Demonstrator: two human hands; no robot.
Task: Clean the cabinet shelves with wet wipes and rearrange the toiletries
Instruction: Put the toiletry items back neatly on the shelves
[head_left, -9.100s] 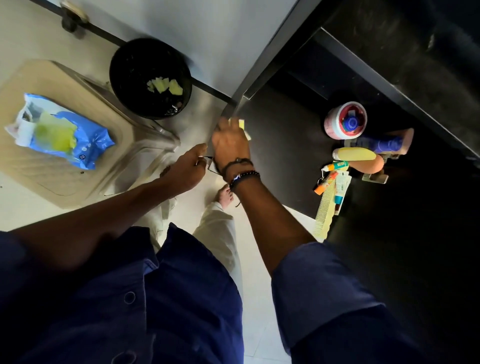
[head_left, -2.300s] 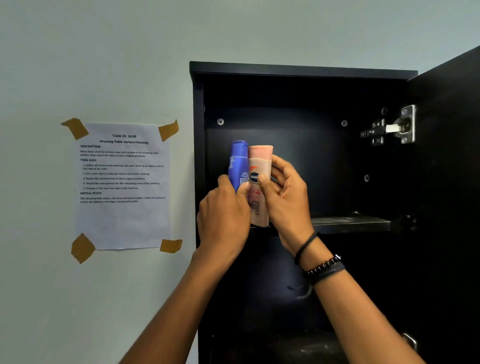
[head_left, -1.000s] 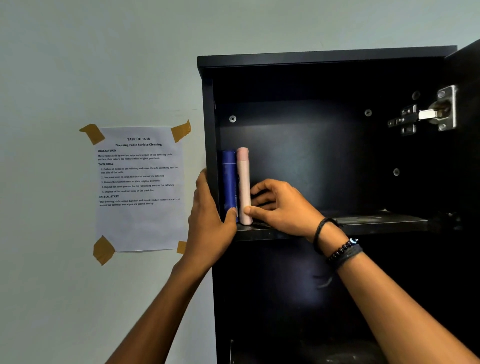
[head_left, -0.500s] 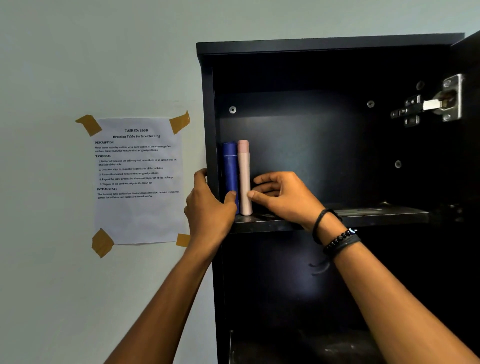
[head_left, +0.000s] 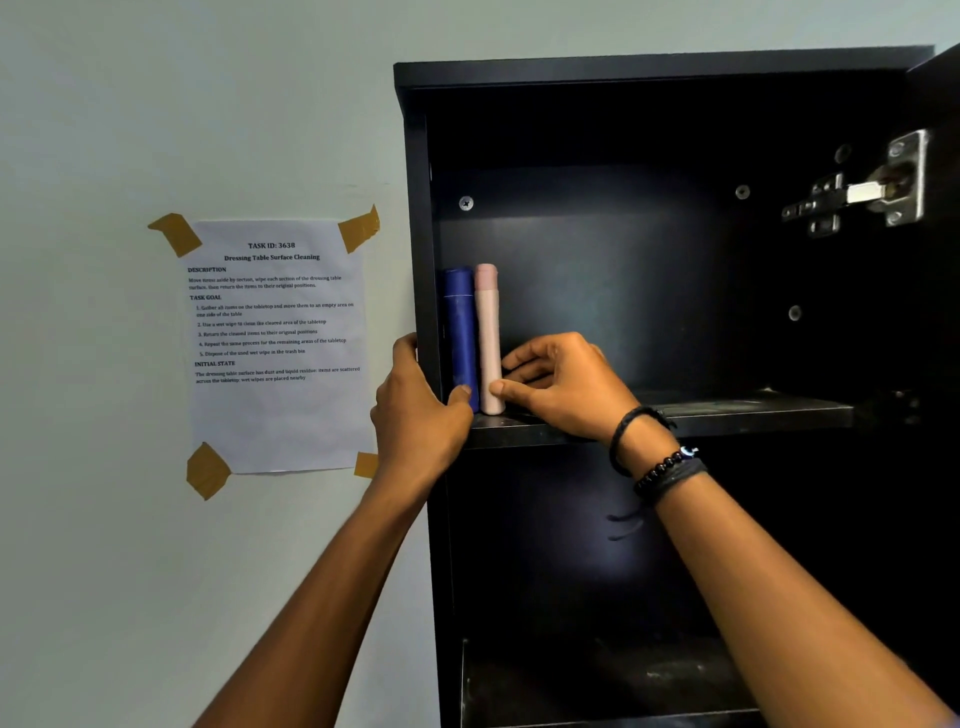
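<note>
A blue bottle (head_left: 460, 332) and a pale pink bottle (head_left: 487, 322) stand upright side by side at the far left of the black cabinet's upper shelf (head_left: 727, 415). My left hand (head_left: 415, 415) wraps around the cabinet's left side panel (head_left: 422, 234), with its fingers outside and its thumb pressed against the foot of the blue bottle. My right hand (head_left: 561, 389) rests on the shelf, thumb and fingertips pinching the base of the pink bottle. No wipe is in view.
The cabinet door (head_left: 943, 104) stands open at the right on a metal hinge (head_left: 862, 189). A dark lower shelf (head_left: 597, 686) lies below. A printed task sheet (head_left: 275, 343) is taped to the pale wall to the left.
The two bottles, held in front of the cabinet 2.3 s ago, now stand on the upper shelf. Over the last second my hands have stayed at their bases, barely moving.
</note>
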